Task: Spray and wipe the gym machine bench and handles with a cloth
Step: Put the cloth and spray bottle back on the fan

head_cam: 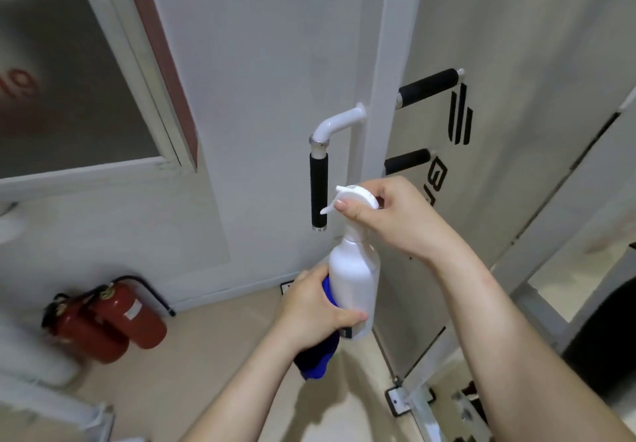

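Spray bottle [354,269] stands upright between our hands, just right of the machine's black-gripped handle [319,190]. Our left hand [316,307] grips its lower body together with the blue cloth [316,359], while our right hand [392,214] curls round the white spray head [358,195].

Spray bottle [354,280] near the handle [319,190].
Bottle base and blue cloth [315,360] are held by the left grip [315,307], spray head by the right grip [395,218].
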### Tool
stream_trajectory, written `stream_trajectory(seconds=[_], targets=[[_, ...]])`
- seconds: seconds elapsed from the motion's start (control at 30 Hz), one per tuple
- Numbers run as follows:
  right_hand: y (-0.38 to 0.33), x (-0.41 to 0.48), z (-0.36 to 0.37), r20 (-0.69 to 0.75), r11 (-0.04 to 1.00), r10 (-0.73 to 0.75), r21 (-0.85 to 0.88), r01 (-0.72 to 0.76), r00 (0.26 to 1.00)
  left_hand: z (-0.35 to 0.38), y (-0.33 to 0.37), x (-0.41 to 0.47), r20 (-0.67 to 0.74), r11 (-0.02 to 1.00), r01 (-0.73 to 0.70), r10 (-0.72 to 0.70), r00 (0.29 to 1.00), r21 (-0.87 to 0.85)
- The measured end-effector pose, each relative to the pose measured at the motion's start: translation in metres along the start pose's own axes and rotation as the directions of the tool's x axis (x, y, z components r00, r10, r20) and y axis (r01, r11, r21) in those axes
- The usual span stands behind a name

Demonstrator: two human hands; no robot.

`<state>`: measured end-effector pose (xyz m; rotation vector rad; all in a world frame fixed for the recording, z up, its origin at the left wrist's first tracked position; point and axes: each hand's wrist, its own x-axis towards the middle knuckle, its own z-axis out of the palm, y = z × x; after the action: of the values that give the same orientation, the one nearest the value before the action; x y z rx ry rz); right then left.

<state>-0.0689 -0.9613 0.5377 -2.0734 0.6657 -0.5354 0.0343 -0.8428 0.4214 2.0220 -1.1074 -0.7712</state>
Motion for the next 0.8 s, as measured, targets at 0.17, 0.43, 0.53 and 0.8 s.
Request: stream_trajectory(seconds=[0.17, 0.43, 0.53, 0.8], targets=[[0.001, -0.024, 0.011, 0.070, 0.999, -0.012, 0.035, 0.009, 0.997, -0.009, -0.005, -0.027, -0.003, 0.991, 0.017, -0.018, 1.000, -0.136], [0.027, -0.070, 0.021, 0.201, 1.000, -0.012, -0.004, 0.013, 0.979, 0.006, 0.017, -0.090, -0.224, 0.844, 0.033, -0.180, 0.958, -0.535], [0.037, -0.090, 0.031, 0.301, 0.999, -0.031, 0.015, 0.028, 0.953, 0.030, 0.016, -0.126, -0.241, 0.785, 0.092, -0.297, 0.924, -0.613], [0.024, -0.151, 0.101, 0.562, 0.995, -0.074, -0.007, 0.095, 0.823, 0.060, -0.031, -0.223, -0.353, 0.717, 0.167, -0.515, 0.781, -0.676]])
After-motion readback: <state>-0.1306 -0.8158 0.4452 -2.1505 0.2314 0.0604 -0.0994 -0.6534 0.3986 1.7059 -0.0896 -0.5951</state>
